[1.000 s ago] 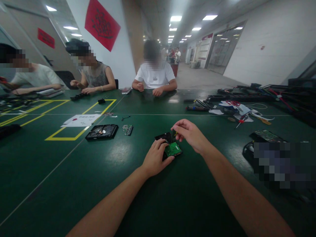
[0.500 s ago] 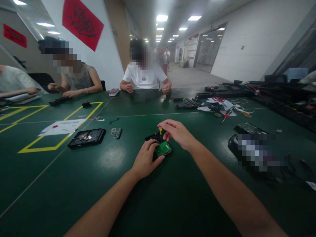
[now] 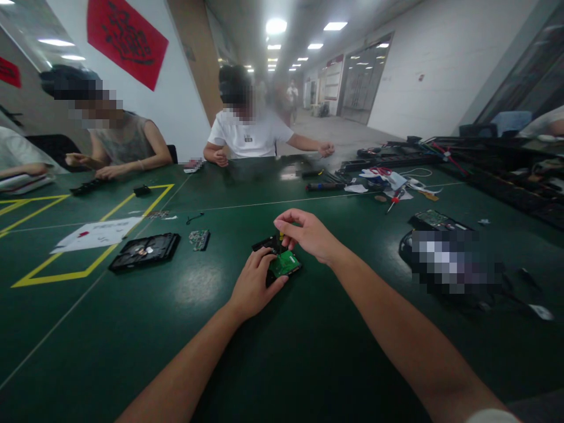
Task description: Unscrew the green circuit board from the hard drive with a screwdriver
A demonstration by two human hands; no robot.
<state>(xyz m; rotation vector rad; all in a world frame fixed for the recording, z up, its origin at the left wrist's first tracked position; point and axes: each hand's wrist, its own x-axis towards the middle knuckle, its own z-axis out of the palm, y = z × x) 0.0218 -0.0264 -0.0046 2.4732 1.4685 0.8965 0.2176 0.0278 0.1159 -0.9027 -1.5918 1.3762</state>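
Note:
A hard drive (image 3: 284, 265) with a green circuit board facing up lies on the green table in front of me. My left hand (image 3: 255, 278) grips it from the left, fingers over its top and thumb along the near edge. Above the drive, my right hand (image 3: 304, 232) pinches a small screwdriver (image 3: 281, 236) with a yellow handle. The screwdriver stands upright, its tip down at the board's far side. My fingers hide part of the handle, and the exact contact point is too small to make out.
Left of the drive lie a small circuit board (image 3: 200, 239), a black casing (image 3: 144, 251) and a paper sheet (image 3: 94, 234). Cables, a red screwdriver (image 3: 395, 200) and another circuit board (image 3: 434, 219) are on the right. Co-workers sit across the table (image 3: 211, 329).
My view has turned slightly to the right. My right fingers now cover more of the yellow handle. The person opposite has stretched an arm out sideways. My left hand stays on the drive.

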